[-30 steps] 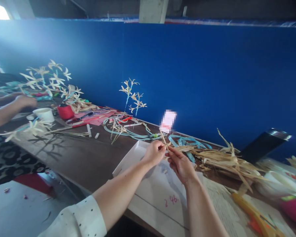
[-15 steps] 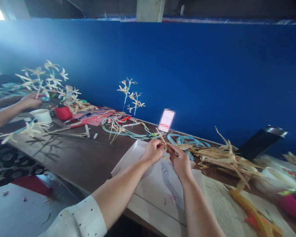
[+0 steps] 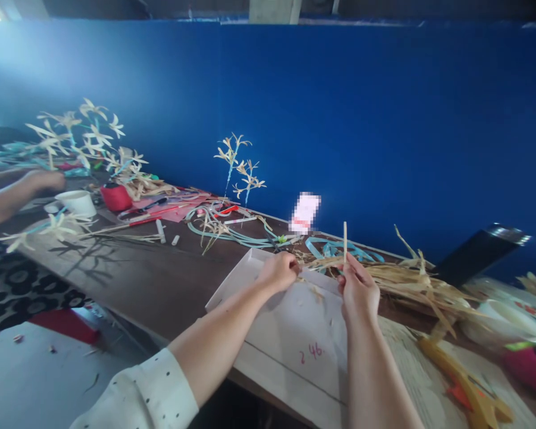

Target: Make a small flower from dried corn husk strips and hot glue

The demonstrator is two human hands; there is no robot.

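Observation:
My right hand (image 3: 360, 290) is closed in a pinch on a thin pale straw strip (image 3: 345, 238) that stands upright above its fingers. My left hand (image 3: 279, 271) is closed a hand's width to the left, over the far edge of a shallow white box (image 3: 268, 328); what it pinches is too small to name. Both hands hover above the box, just in front of a heap of dried straw leaves (image 3: 406, 286).
Light blue strips (image 3: 330, 249) lie behind the box. Straw flowers on stems (image 3: 239, 164) stand by the blue wall. Far left, another person's hand (image 3: 38, 182) is near a white cup (image 3: 77, 203) and a red pot (image 3: 115, 197). Yellow tool (image 3: 464, 381) at right.
My hands have drawn apart: the right one moved right and tipped the straw strip upright, while the left stayed by the box's edge. The other person's hand lowered.

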